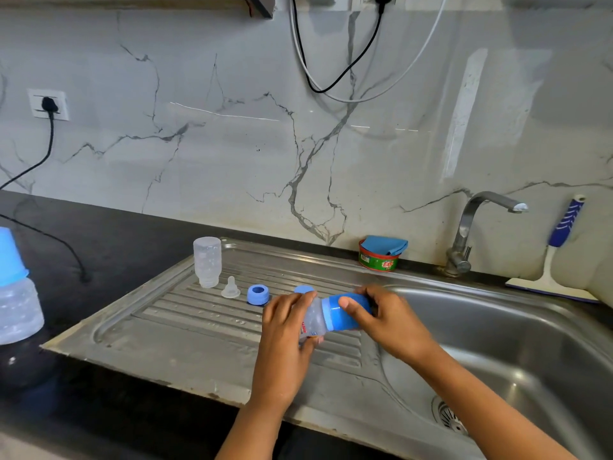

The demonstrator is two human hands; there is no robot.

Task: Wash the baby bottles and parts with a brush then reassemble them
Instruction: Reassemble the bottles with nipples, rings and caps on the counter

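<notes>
Marble-walled kitchen, steel draining board (185, 330): left hand (285, 330) is gripping a clear plastic baby bottle (313, 322) sideways; right hand (381, 313) is clasping its blue cap (345, 312), probably unscrewing. One clear upturned bottle (207, 261), silicone teat (231, 287) and blue ring (258, 294) are lying dismantled nearby; reassembly remains.

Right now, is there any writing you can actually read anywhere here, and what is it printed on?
"Exo": on the side label of the round green tub by the tap.
Red lettering on the clear body of the bottle held by the left hand and right hand: partly covered and blurred, unreadable.
Small white sticker on the tub: too small to read.
Nothing else carries readable text.
</notes>
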